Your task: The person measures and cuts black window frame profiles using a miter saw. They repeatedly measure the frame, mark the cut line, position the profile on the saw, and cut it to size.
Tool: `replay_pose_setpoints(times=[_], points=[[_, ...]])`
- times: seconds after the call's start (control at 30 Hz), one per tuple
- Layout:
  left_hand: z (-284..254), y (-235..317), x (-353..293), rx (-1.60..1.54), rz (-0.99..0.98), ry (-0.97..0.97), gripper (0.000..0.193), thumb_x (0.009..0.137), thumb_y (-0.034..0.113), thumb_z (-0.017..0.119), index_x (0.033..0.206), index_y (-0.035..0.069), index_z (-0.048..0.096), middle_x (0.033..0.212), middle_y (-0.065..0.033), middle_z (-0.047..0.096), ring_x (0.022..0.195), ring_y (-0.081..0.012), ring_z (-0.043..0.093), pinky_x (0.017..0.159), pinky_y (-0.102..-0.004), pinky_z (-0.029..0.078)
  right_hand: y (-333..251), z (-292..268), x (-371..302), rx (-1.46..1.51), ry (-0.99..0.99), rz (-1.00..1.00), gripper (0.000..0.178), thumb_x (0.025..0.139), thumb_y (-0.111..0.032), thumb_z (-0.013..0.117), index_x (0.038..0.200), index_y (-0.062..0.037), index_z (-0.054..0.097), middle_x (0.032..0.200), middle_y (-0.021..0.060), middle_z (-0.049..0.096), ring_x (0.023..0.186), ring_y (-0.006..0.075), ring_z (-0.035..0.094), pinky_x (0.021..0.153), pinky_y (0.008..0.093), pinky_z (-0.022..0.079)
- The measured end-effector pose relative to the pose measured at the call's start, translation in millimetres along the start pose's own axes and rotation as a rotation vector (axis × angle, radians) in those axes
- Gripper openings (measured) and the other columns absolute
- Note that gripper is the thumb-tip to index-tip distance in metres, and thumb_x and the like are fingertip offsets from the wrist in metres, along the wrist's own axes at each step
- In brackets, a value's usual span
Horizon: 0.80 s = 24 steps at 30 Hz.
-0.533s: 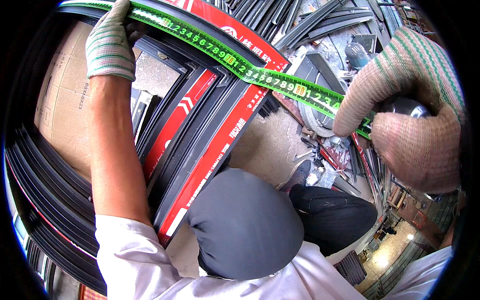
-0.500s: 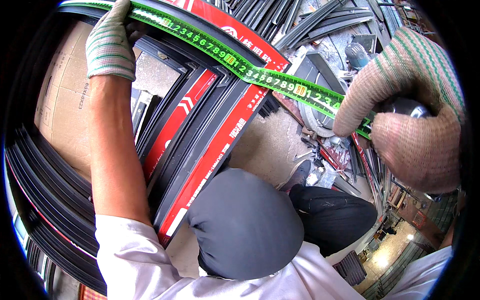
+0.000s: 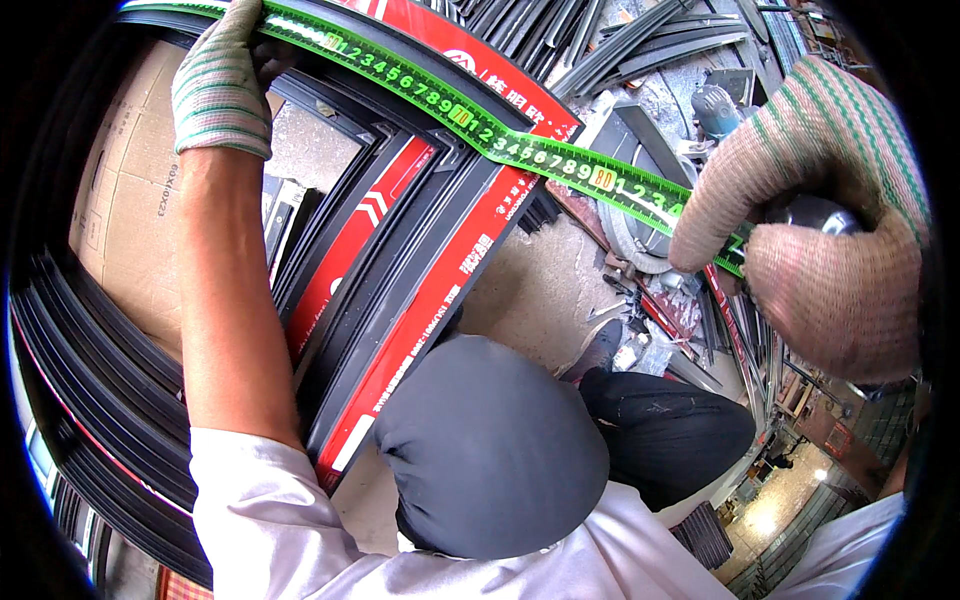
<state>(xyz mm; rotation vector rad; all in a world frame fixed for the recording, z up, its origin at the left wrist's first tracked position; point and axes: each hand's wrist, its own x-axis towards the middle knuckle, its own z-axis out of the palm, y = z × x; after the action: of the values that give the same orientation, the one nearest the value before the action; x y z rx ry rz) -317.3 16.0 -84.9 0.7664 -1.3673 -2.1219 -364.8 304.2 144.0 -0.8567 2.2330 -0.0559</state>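
A bright green tape measure blade point(image 3: 400, 82) runs along the top rail of a dark metal frame point(image 3: 340, 400), which carries red film strips. Past the frame's corner, the blade slopes on through the air to the right. My left hand point(image 3: 222, 100), in a striped knit glove, is closed over the blade and the rail at the upper left; its fingertips are partly hidden. Gloved as well, my right hand point(image 3: 830, 220) grips the tape measure case point(image 3: 815, 215) at the right. Most of that case is hidden by the fingers.
Brown cardboard point(image 3: 125, 190) lies inside the frame at the left. Curving dark profiles point(image 3: 100, 400) stack up at the lower left. Loose metal strips point(image 3: 650, 50) and a cutting machine point(image 3: 715, 110) are at the back right, with scraps on the floor. My bent knees point(image 3: 500, 450) are close below the frame.
Hardly anything differs. My right hand and the tape measure blade's free stretch have shifted very slightly; my left hand holds its place.
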Motion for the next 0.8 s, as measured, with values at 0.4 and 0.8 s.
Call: replay_pose_setpoints(times=[0.4, 0.8], points=[[-48.6, -35.5, 46.3, 0.057, 0.038, -0.013, 0.029, 0.103, 0.029, 0.072, 0.115, 0.002, 0.071, 0.094, -0.0075, 0.076, 0.083, -0.0171, 0.072, 0.081, -0.0325, 0.061, -0.8, -0.5, -0.1, -0.025, 0.009, -0.020, 0.024, 0.070, 0.007, 0.079, 0.092, -0.0022, 0.082, 0.090, 0.0142, 0.077, 0.083, 0.0220, 0.078, 0.076, 0.0338, 0.063], [-40.3, -37.4, 39.7, 0.064, 0.067, -0.013, 0.030, 0.103, 0.030, 0.072, 0.114, 0.002, 0.072, 0.093, -0.0077, 0.076, 0.084, -0.0173, 0.073, 0.079, -0.0322, 0.061, -0.6, -0.1, -0.1, -0.049, 0.018, -0.031, 0.025, 0.069, 0.008, 0.079, 0.091, -0.0024, 0.082, 0.090, 0.0140, 0.077, 0.083, 0.0219, 0.078, 0.076, 0.0337, 0.063]])
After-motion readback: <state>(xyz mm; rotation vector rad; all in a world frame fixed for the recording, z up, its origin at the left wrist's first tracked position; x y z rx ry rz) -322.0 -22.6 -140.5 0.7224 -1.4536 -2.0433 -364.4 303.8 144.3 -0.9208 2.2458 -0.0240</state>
